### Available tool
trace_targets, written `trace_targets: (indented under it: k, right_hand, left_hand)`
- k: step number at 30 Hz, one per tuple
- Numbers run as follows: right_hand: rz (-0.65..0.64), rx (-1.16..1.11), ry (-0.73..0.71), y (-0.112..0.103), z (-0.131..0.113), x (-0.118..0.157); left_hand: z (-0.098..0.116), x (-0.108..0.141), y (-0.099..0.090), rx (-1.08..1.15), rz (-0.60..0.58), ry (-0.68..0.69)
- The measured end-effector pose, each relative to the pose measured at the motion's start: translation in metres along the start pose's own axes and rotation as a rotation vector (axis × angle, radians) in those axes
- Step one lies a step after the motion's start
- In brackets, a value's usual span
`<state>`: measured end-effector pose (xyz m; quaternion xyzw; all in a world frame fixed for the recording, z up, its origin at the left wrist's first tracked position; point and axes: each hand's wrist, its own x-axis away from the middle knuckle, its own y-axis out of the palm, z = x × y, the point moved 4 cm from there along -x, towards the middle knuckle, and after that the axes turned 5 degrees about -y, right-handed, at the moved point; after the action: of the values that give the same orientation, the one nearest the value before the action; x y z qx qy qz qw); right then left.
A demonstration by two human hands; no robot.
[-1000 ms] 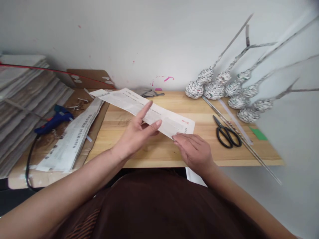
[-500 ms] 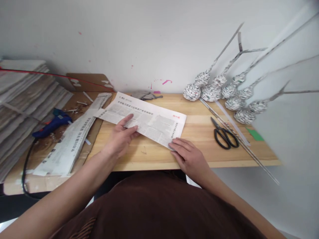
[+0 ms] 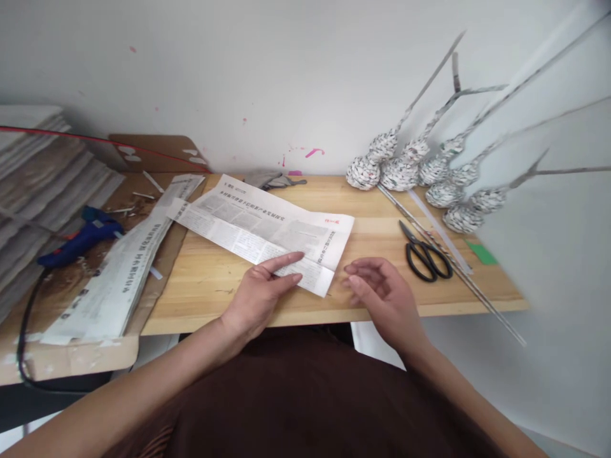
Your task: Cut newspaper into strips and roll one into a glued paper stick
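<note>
A strip of folded newspaper (image 3: 267,222) lies slantwise on the wooden table (image 3: 372,222). My left hand (image 3: 267,286) grips its near edge, thumb and forefinger on top of the sheet and the other fingers out of sight beneath. Just off the paper's right end is my right hand (image 3: 384,296), fingers curved and apart, with nothing in it. Black-handled scissors (image 3: 426,256) rest to the right of that hand, blades pointing away from me.
Gourd-shaped woven paper pieces (image 3: 401,172) with long stems lean at the back right. Thin paper rods (image 3: 458,273) overhang the front edge. At left are newspaper strips (image 3: 114,280), a blue glue gun (image 3: 81,242) and a tall paper stack (image 3: 42,165). A grey glove (image 3: 270,180) lies behind.
My left hand has slid right along the newspaper's near edge. My right hand has let go of the paper's corner and moved slightly right. The view has shifted a little.
</note>
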<state>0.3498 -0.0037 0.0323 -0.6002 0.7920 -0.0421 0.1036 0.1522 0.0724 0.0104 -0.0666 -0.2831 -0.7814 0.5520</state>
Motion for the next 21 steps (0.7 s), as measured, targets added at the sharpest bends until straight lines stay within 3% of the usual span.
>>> trace_targets:
  k: [2,4,10,13,16,19,21]
  right_hand:
    - [-0.147,-0.139,0.215,0.010,0.005,-0.002]
    - [-0.263,-0.214,0.328,0.022,0.007,-0.006]
    - [-0.238,-0.316,0.383,0.039,0.013,-0.017]
    - [-0.333,-0.299,0.435,0.033,0.012,-0.011]
    - [-0.367,-0.030,0.326,0.001,0.002,-0.008]
    - [-0.126,0.577,0.019,-0.060,-0.012,-0.016]
    - [0.027,0.905,-0.042,-0.099,-0.010,-0.020]
  left_hand:
    - [-0.001,0.001,0.000,0.011,-0.003,0.006]
    - [-0.002,0.003,0.000,0.000,-0.021,0.006]
    - [-0.002,0.008,0.002,0.010,-0.031,0.016]
    - [-0.002,0.009,0.003,0.063,-0.031,-0.020]
    - [-0.002,0.009,0.001,0.052,-0.014,-0.029]
    - [-0.001,0.008,-0.002,0.039,-0.009,-0.033]
    - [0.000,0.008,-0.003,0.031,-0.006,-0.037]
